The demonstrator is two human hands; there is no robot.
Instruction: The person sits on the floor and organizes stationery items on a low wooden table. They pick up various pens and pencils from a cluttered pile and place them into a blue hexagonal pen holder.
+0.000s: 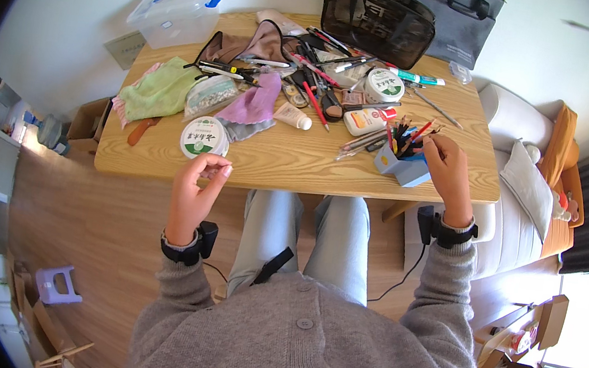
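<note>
My left hand (pixel 196 190) is at the table's front edge, its fingers loosely curled with nothing visible in them. Just beyond it sits a round white tub (pixel 204 137) with a green-and-white lid. My right hand (pixel 446 167) is at the right side of a blue pen holder (pixel 410 172), fingertips bent in by the pencil tops. Whether those fingers grip a pencil or the holder is hidden. Coloured pencils (pixel 409 135) and other pens stand in the holder. Beside it lie a bundle of pencils (pixel 362 141) and a white bottle with a red cap (pixel 367 121).
Pens, makeup items and cloths crowd the wooden table (pixel 296 170). Among them are a green cloth (pixel 160 89), a purple cloth (pixel 260 101) and a white tube (pixel 292 115). Behind stand a clear plastic box (pixel 180 15) and a black mesh bag (pixel 377 22). Right is a sofa (pixel 519 213).
</note>
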